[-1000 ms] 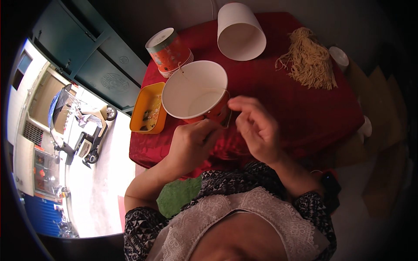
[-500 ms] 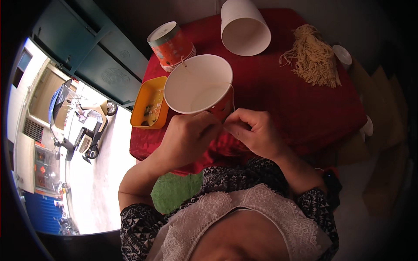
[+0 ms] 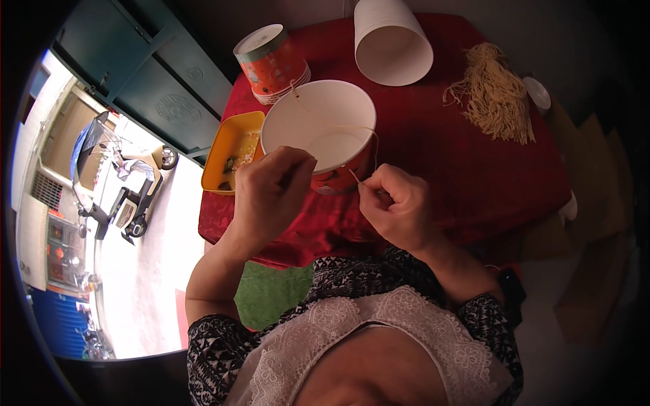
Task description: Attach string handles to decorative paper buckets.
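The right hand [image 3: 396, 206] is almost closed, the fingers folded, and it pinches a thin pale cord [image 3: 354, 176] between thumb and forefinger; a short end of the cord points out from the grip. The left hand [image 3: 274, 186] is curled loosely, with its back toward the camera, before the left front rim of the paper bucket [image 3: 284, 128]. Its fingertips are hidden, so I cannot tell whether it grasps something or touches the rim.

The bucket, orange outside and white inside, is on the red-covered bench [image 3: 447, 179], close in front of both hands, its open mouth up. More cord hangs at its right rim, near the right hand. Just beside it are a yellow tray [image 3: 211, 162] and a stack of upside-down buckets [image 3: 274, 71]; farther right lies a bundle of cords [image 3: 497, 98].
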The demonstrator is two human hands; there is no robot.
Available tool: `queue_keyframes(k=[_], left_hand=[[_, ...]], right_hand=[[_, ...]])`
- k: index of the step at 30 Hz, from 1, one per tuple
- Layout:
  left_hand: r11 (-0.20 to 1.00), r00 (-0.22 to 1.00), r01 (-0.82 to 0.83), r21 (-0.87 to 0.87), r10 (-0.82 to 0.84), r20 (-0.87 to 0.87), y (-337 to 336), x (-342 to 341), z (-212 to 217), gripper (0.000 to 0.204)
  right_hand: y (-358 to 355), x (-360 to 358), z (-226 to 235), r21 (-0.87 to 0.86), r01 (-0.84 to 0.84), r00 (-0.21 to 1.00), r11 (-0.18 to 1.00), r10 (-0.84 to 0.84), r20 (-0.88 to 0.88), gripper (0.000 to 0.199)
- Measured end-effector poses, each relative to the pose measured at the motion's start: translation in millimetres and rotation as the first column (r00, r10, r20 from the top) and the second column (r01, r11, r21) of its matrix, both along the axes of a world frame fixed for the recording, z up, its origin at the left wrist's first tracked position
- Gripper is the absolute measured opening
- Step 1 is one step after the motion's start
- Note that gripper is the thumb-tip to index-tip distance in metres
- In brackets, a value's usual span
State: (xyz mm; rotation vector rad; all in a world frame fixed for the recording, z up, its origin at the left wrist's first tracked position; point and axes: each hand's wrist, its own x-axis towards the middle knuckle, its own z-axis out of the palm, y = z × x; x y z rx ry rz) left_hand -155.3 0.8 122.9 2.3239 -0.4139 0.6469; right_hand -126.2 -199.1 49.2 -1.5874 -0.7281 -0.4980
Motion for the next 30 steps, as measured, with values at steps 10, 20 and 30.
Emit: queue_keyframes(k=[10, 20, 30], left_hand=[[1.000, 1.000, -0.010, -0.018, 0.010, -0.001, 10, 2, -2, 0.004], [0.988, 0.991, 0.117, 0.099, -0.122, 0.051, 10, 23, 13, 0.008], [0.943, 0.971, 0.211, 0.257, -0.231, 0.053, 8, 27, 22, 0.020]], right_hand=[[10, 8, -6, -0.023, 0.060, 0.990, 0.998, -0.057, 0.130, 0.020], [16, 19, -6, -0.044, 0.073, 0.988, 0.996, -0.067, 0.137, 0.018], [9, 5, -5, -0.042, 0.030, 0.999, 0.999, -0.029, 0.032, 0.007]])
